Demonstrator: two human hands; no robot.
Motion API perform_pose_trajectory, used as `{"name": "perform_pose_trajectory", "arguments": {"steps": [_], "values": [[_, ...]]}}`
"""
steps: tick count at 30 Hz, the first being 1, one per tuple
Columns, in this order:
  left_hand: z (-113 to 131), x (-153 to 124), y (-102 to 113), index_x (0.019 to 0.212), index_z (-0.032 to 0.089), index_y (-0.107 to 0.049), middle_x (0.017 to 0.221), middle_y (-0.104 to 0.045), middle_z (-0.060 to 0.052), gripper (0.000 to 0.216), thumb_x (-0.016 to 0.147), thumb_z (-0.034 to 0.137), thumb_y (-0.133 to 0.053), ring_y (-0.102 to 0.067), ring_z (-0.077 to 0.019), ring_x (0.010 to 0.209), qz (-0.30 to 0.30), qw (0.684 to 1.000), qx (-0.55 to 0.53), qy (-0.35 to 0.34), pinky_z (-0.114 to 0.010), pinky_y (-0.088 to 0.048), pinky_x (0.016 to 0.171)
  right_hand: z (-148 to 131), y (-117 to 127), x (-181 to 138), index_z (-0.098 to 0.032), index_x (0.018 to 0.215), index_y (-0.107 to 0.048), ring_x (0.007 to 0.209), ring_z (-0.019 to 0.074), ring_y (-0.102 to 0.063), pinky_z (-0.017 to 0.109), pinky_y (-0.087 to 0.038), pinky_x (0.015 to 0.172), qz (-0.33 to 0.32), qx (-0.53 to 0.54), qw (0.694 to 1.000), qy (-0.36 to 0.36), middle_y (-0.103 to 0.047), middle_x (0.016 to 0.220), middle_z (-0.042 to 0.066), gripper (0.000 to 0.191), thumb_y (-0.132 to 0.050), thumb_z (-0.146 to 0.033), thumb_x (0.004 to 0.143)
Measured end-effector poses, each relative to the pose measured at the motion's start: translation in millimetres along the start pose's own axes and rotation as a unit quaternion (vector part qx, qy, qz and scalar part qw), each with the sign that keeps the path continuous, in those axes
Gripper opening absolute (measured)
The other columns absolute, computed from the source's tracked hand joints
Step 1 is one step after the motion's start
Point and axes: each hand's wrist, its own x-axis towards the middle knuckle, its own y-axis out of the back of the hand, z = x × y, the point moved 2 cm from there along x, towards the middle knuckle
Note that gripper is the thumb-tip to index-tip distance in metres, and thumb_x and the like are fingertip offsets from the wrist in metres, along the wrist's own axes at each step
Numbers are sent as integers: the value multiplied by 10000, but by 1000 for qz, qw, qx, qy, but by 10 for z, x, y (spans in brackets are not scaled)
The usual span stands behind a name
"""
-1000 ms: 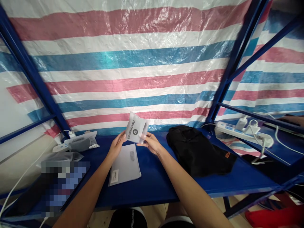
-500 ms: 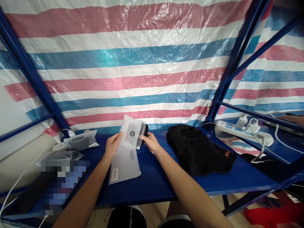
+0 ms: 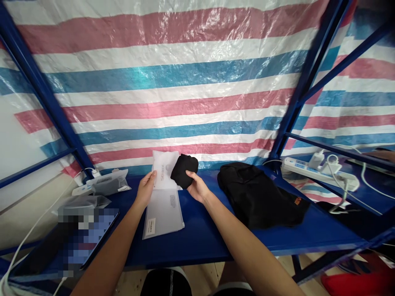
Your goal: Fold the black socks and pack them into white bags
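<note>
My left hand (image 3: 145,189) grips the left edge of a small white printed pouch (image 3: 162,174), held up above the blue shelf (image 3: 203,236). A folded black cloth item (image 3: 184,170) sits in my right hand (image 3: 196,187), just right of the pouch and partly in front of it. Beneath both hands a larger flat white plastic bag (image 3: 163,213) with a small label lies on the shelf.
A heap of black fabric (image 3: 259,195) with an orange mark lies to the right. Grey plastic-wrapped packets (image 3: 106,183) and a blurred dark flat object (image 3: 83,236) sit at the left. A white power strip (image 3: 321,172) with plugs and cables rests on the right-hand shelf. Striped tarpaulin hangs behind.
My right hand has drawn the black cloth item out of the white pouch; it was inside the pouch a second ago and now is free beside it. The pouch hangs flatter in my left hand.
</note>
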Motion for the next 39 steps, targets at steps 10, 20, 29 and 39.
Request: {"name": "perform_pose_trajectory", "arguments": {"steps": [10, 20, 29, 39], "values": [[83, 54, 59, 1088, 144, -806, 961, -817, -124, 512, 801, 561, -882, -784, -287, 958, 4, 992, -109, 59, -355, -603, 837, 1, 9, -66, -155, 987, -836, 880, 221, -795, 273, -618, 729, -24, -136, 989, -59, -836, 1008, 101, 384, -991, -376, 714], [87, 47, 66, 1038, 139, -794, 952, -818, -98, 540, 658, 481, -967, -780, -273, 870, 98, 989, -105, 41, -374, -603, 817, 63, -82, -123, -161, 985, -843, 857, 229, -799, 280, -616, 696, -29, -166, 983, -70, -836, 985, 98, 407, -982, -431, 714], [167, -22, 34, 906, 168, -814, 867, -797, -73, 428, 735, 542, -933, -724, -220, 758, -27, 999, 1, 45, -295, -537, 667, 31, -46, -112, -162, 1081, -830, 1093, 295, -789, 413, -614, 1009, -26, -125, 991, -49, -829, 1158, 122, 474, -983, -422, 716], [175, 20, 227, 933, 161, -825, 886, -810, -112, 521, 639, 570, -956, -743, -282, 796, -21, 992, 84, 96, -330, -550, 692, 5, -23, -92, -166, 1128, -811, 1144, 296, -768, 402, -609, 1004, -1, -76, 995, -58, -814, 1222, 124, 468, -961, -403, 752]]}}
